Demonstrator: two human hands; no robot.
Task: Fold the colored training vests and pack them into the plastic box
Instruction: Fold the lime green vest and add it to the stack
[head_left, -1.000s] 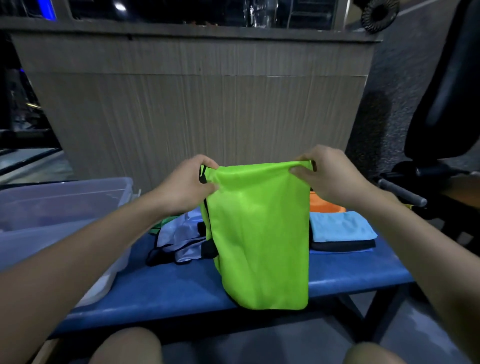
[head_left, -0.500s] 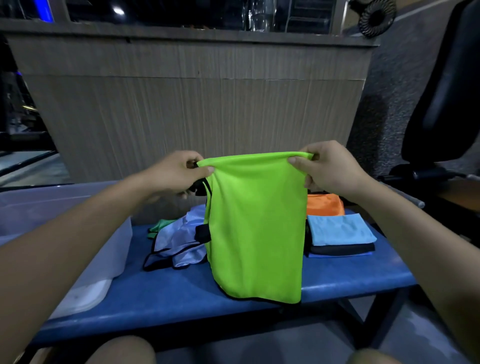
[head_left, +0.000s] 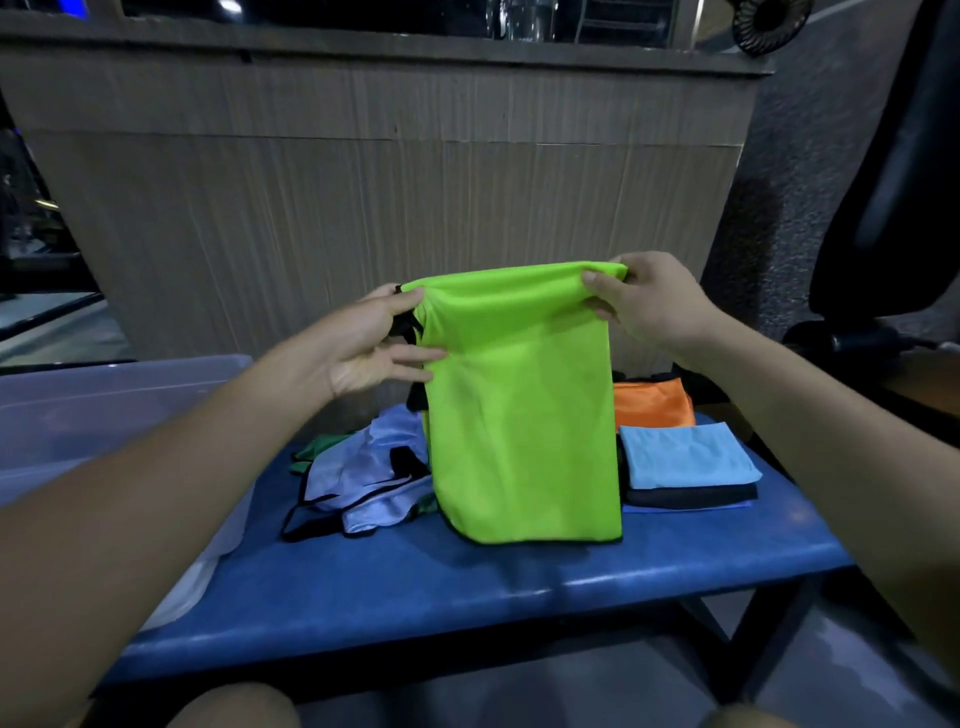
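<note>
Above blue bench (head_left: 467, 587): both hands' fingers (head_left: 597, 283) pinch lime vest (head_left: 519, 405) top; vest hides pile behind; box (head_left: 104, 395) cropped left.

Left hand (head_left: 374, 343) and right hand (head_left: 644, 304) raised, fingers pinching.

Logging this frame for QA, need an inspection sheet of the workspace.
Surface: blue bench, vests spread across it.
Job's things: green vest held up; plastic box at left; folded stack at right, light blue on top; orange vest behind it.
Clutter: loose pale vests, unfolded.
Hands: left hand and right hand pinch the green vest's top corners.
Cables: nothing seen.
Surroundings: panelled counter; black chair at right.
</note>
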